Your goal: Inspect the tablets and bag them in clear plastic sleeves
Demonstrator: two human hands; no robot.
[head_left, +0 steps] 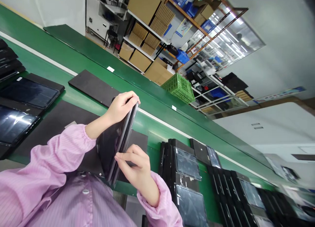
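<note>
Dark tablet (115, 145) held up on its edge above the green workbench (157, 122), and it's a firm two-handed hold! Left hand (120, 107) has its fingers curled together, clamped over the tablet's top end. Right hand (134, 164) comes in on the other side, fingers together and pinched on the lower edge. Lilac smock sleeves (61, 151) run up both arms. On the workbench, a black slab (93, 87) lies just beside the left hand, with stacked tablets (187, 163) off to the right. Beyond the workbench sit a green plastic crate (178, 88) and shelved cardboard cartons (140, 5).
</note>
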